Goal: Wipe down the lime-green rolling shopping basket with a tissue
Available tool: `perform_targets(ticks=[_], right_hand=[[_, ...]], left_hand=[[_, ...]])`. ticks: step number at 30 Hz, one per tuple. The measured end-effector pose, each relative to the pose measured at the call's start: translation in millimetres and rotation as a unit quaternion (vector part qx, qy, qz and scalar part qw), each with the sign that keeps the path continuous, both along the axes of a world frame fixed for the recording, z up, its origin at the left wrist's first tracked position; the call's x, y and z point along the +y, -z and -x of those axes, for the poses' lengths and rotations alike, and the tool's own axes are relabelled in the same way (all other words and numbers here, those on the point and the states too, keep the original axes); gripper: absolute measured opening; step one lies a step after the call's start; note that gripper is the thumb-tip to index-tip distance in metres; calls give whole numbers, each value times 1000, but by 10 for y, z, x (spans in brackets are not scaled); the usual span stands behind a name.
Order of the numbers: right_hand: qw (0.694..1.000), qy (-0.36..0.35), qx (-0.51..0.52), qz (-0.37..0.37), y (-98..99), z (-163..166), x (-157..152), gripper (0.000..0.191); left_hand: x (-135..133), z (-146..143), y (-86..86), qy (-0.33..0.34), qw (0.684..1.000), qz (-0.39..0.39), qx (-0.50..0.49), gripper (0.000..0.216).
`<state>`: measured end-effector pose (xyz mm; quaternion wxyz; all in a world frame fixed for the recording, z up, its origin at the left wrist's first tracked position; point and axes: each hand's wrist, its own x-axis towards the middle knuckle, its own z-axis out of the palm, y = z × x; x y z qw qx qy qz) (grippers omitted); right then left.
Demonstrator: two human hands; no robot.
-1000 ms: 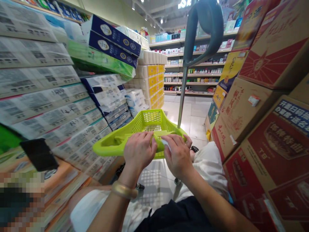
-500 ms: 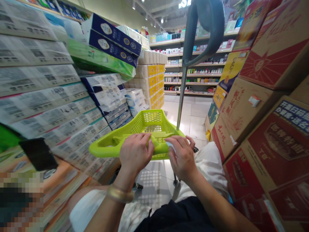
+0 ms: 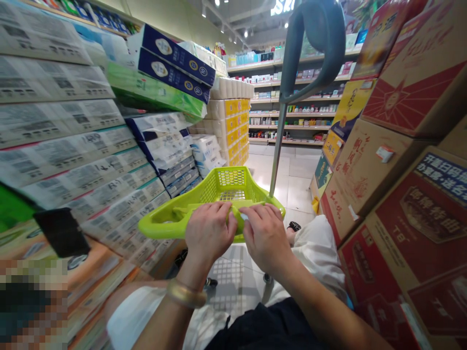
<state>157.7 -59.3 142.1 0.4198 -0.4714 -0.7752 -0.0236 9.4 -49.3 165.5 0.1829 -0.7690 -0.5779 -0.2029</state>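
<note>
In front of me stands a lime-green plastic shopping basket cart [image 3: 153,224] with perforated walls. My left hand [image 3: 209,227] is closed over the near rim, fingers on top and thumb toward the middle. Close beside it, my right hand [image 3: 265,229] is curled over the same rim, its fingers together. A small pale patch shows by the right fingertips; I cannot make out what it is. The cart's metal pole rises at the right and ends in a grey loop handle [image 3: 286,53]. The undersides of both hands' fingers are hidden.
Packaged paper stacks [image 3: 69,116] line the left, with blue tissue packs [image 3: 175,58] leaning on top. Cardboard boxes [image 3: 365,160] are piled close on the right. Product shelves [image 3: 295,99] cross the back beyond a tiled floor [image 3: 292,170]. A dark object [image 3: 62,232] hangs at lower left.
My right hand has slid left along the rim, nearer my left hand, and its fingers have drawn together. The view has shifted slightly, so the cart appears a little further right.
</note>
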Motion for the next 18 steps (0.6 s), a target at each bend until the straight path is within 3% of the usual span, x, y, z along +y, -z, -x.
perform_targets(ticks=[6,9,18], right_hand=[[998,3,59,10,75,-356,111,28],[992,-33,115,31,117,-534,191,28],[970,-123,204,37,240,-612,281,27]], left_hand=[[-9,42,-16,11,1000,3,-12,35],[-6,54,-29,14,1000,7,-11,36],[-33,170,-27,43,999,7,1,36]])
